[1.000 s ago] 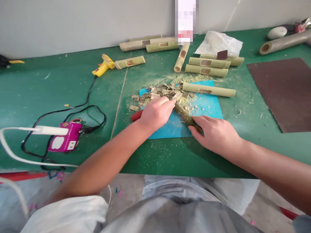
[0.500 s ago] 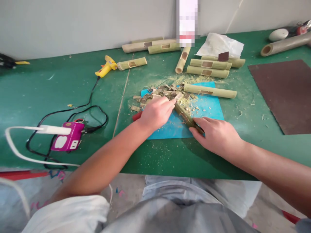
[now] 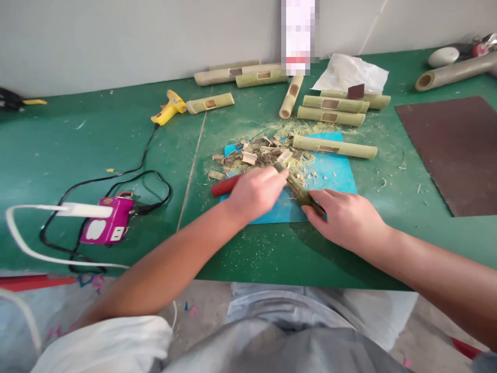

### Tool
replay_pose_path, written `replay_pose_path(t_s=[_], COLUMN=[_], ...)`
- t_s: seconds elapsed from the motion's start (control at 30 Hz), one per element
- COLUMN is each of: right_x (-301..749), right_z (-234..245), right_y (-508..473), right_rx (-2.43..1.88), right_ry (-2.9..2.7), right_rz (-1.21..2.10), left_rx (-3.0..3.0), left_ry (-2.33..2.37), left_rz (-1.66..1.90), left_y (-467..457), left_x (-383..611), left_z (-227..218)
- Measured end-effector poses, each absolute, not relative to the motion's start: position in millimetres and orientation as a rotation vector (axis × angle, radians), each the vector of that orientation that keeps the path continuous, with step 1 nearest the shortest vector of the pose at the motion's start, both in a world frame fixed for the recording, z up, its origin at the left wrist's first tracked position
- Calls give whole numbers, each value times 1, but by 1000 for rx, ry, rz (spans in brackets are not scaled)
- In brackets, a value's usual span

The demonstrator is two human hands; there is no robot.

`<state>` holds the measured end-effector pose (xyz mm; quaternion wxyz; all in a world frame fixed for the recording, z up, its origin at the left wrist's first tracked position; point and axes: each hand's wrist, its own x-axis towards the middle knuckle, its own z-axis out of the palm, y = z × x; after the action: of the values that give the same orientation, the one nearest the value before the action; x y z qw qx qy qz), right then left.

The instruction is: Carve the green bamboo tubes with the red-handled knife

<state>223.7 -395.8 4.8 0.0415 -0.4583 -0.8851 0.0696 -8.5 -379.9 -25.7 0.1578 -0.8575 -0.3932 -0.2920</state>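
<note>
My left hand [image 3: 257, 191] is closed around a red-handled tool [image 3: 225, 185] and presses it on a short bamboo piece [image 3: 297, 187] lying on a blue mat [image 3: 334, 173]. My right hand [image 3: 347, 217] grips the near end of that same bamboo piece, fingers wrapped over it. A pile of small bamboo chips [image 3: 260, 153] and shavings sits on the mat just beyond my left hand. A longer bamboo tube [image 3: 334, 146] with a cut window lies across the mat's far edge.
Several more bamboo tubes [image 3: 330, 109] lie near the wall. A yellow glue gun [image 3: 169, 107] is cabled to a magenta socket [image 3: 106, 225] at left. A brown sheet [image 3: 454, 150] lies at right, crumpled white plastic [image 3: 349, 72] behind. The green table's edge [image 3: 272, 277] runs near me.
My left hand has slid toward me along the bamboo piece, exposing more of the red handle and the chip pile. My right hand has stayed put.
</note>
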Motion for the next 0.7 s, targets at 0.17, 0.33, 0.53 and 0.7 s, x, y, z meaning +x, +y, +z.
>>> replay_pose_path(t_s=[0.17,0.33,0.53,0.7], right_x=[224,223,223,224], right_z=[6,7,7,6], right_y=[-396,-395,-396,-396], right_rx=[-1420,-1434,-1440,-1425], right_ry=[-2711,-2728,-2732,-2728], right_rz=[192,214,218,194], left_rx=[-2411,-2524,-2570,-2491], left_ry=[-1220,-1073,-1072,-1156], left_rz=[-852,-861,-766,-766], left_y=[-381,-381,-376,-374], left_x=[-10,-12,-16,-17], left_z=[-24,-24,-25,-24])
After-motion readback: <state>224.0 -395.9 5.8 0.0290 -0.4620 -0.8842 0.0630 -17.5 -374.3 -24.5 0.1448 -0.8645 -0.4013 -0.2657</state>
